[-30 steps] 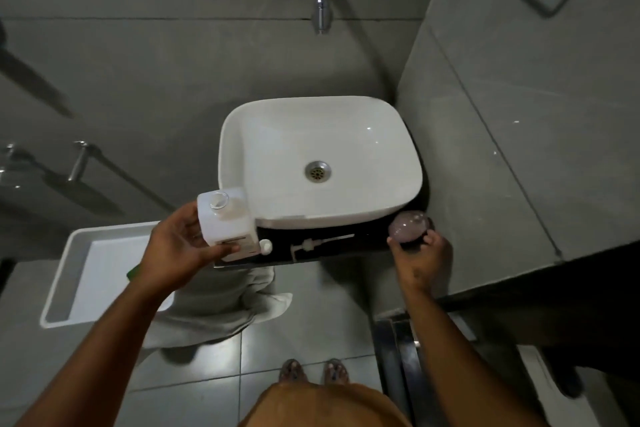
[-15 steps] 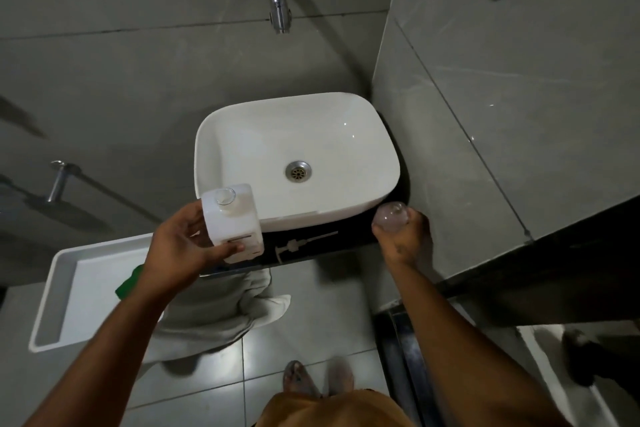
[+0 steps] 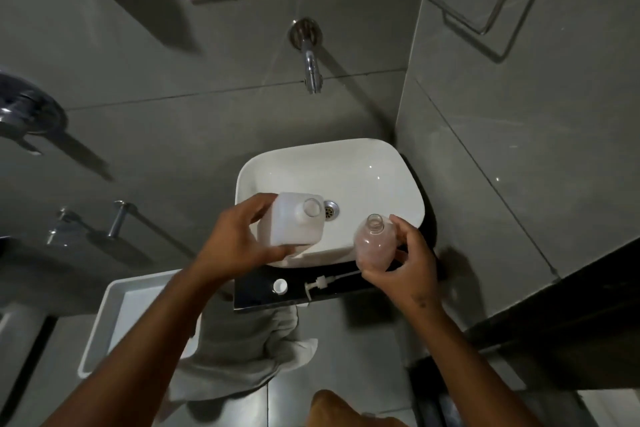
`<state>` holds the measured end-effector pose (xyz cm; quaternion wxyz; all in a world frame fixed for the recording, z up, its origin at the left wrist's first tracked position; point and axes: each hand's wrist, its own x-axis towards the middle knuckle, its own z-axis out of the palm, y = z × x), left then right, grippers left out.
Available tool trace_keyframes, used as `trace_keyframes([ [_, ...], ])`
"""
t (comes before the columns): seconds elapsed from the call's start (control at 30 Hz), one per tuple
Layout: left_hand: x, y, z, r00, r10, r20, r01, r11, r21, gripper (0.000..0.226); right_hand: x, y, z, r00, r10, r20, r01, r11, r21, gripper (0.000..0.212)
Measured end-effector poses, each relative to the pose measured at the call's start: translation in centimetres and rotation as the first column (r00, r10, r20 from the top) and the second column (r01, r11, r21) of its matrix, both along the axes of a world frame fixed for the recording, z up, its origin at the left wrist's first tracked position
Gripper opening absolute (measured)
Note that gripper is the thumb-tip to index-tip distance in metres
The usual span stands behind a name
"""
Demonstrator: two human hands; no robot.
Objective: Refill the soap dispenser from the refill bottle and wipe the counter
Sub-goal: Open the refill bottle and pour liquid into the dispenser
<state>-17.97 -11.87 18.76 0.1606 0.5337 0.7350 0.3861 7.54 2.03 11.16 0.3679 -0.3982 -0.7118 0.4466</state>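
Soap dispenser (image 3: 375, 246): clear, pump off, mouth open; centre-right of frame, gripped in right hand (image 3: 403, 262) over basin (image 3: 381, 184) edge. Refill bottle (image 3: 294, 220): white, uncapped; clasped in left hand (image 3: 235, 246), just left of dispenser. Cap (image 3: 280, 286) and pump (image 3: 323, 282): on black desk (image 3: 256, 298) below. Grey cloth (image 3: 249, 350): hanging off desk front.

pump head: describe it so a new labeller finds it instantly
Start at the white basin, then drop to the black counter strip along its near edge. The pump head lies flat there, white with a long thin tube, unlike the small round white cap just left of it.
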Motion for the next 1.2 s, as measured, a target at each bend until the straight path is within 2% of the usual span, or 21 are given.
trace_keyframes([
  [0.13, -1.0, 1.1, 2.5, 0.971, -0.004, -0.237, -0.011, 0.998, -0.062, 0.082, -1.0, -0.5, 1.8, 0.994, 0.109, -0.018, -0.108, 0.994, 0.026, 0.085],
  [0.43, -1.9, 1.7, 5.4, 0.910, -0.050, -0.411, 0.021, 0.997, -0.075, 0.078, -1.9, -1.3, 3.0, 0.975, 0.222, -0.005, -0.221, 0.973, 0.069, 0.088],
  [0.73, -0.5, 1.7, 6.4, 0.866, -0.077, -0.495, 0.020, 0.992, -0.121, 0.081, -2.2, -1.2, 3.8, 0.971, 0.240, -0.012, -0.238, 0.969, 0.068, 0.087],
  [1.2, 0.6, 2.1, 6.8, 0.841, -0.064, -0.538, -0.004, 0.992, -0.123, 0.080, -2.2, -0.5, 5.0, 0.970, 0.243, -0.002, -0.242, 0.967, 0.078, 0.084],
])
